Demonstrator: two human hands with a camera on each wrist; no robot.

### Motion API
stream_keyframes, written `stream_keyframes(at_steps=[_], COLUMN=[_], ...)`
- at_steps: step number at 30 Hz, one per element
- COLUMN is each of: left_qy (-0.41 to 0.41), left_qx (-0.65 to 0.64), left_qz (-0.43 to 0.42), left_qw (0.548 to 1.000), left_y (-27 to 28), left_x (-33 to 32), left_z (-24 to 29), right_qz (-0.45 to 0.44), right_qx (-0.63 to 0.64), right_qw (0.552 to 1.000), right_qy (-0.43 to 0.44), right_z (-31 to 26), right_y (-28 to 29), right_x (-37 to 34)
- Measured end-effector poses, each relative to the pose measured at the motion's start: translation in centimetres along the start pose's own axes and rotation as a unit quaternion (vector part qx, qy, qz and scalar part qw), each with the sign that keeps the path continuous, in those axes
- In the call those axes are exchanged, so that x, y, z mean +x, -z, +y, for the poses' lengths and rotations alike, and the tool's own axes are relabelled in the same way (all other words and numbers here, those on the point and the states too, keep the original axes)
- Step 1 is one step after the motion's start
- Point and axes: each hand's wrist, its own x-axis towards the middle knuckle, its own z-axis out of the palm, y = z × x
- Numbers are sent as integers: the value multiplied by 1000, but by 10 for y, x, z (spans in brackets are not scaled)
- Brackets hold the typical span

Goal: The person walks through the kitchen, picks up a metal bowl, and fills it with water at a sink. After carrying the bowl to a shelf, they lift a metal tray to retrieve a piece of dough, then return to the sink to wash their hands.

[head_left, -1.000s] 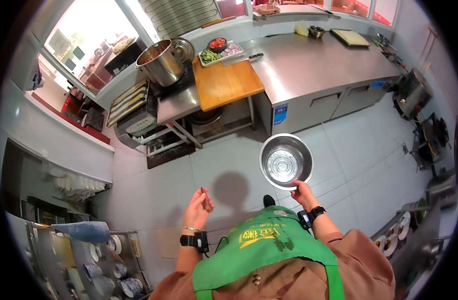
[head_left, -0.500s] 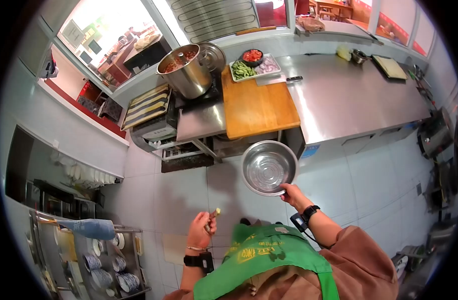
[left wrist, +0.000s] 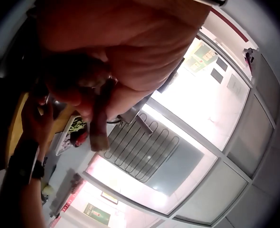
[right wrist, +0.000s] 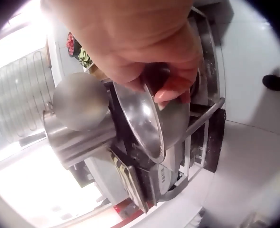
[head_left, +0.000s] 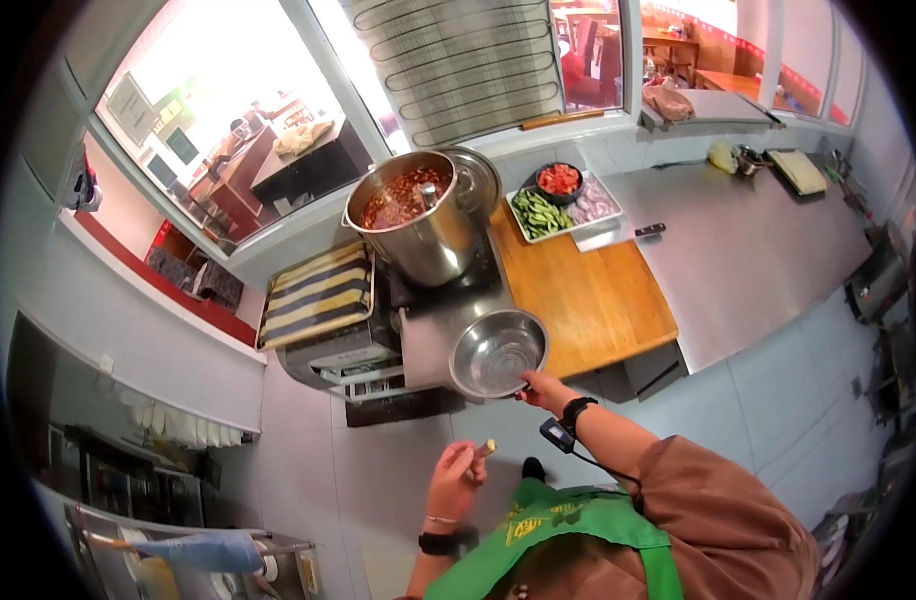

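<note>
My right hand (head_left: 546,392) pinches the rim of a stainless steel basin (head_left: 500,355), which is tilted, its inside bare. In the right wrist view the thumb and fingers clasp the basin's edge (right wrist: 159,137). My left hand (head_left: 452,488), lower and to the left, holds a short brownish stick (head_left: 485,450) with a pale yellow end. The left wrist view shows this stick (left wrist: 99,128) poking out from curled fingers; its kind I cannot tell. Beyond the basin stands a tall steel pot (head_left: 440,250) with red, chunky contents and a metal handle rising from them.
A wooden cutting board (head_left: 588,310) lies right of the pot. Behind it, a white tray (head_left: 553,238) holds green slices, pale purple pieces and a bowl of red pieces. A knife (head_left: 650,230) lies on the steel counter. Left of the pot is a striped cloth-covered tray (head_left: 318,295).
The basin has moved forward, from over the floor to the front edge of the worktop. The view has come closer to the pot and board. The left hand keeps its hold on the stick.
</note>
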Motion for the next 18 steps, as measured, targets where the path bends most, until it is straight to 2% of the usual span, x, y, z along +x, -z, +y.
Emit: stream_keyframes(at_steps=[4,6,9,10,12,13,16,17,18], left_qy=[-1,4,12,11,17,18,-5,-6,1], left_qx=[-18,-21,1,25,50,76,71,83,84], left_qz=[4,2,-9,-19,-31,-41,-73,-69,-75], left_qw=[1000,1000,1000,999,998,996,995,994,994], left_y=[22,33,36,32,27,21,-4,-18,-30], left_x=[36,54,74,85,102,111,135,141,148], left_z=[38,49,65,72,79,81,88,93,97], right_qz=[-1,-23,47,56,3,-21,1,80,79], right_qx=[-27,54,1,4,-52,-30,-54,-84,-97], right_qw=[999,994,996,995,998,999,999,993,992], right_qy=[44,88,81,81,34,-1,6,-5,10], right_z=[-8,-9,-15,-19,-17,-19,-1,-5,-11], right_y=[-27,-34,-35,-29,0,13,85,97,113], right_x=[45,59,47,46,40,28,27,10,-11])
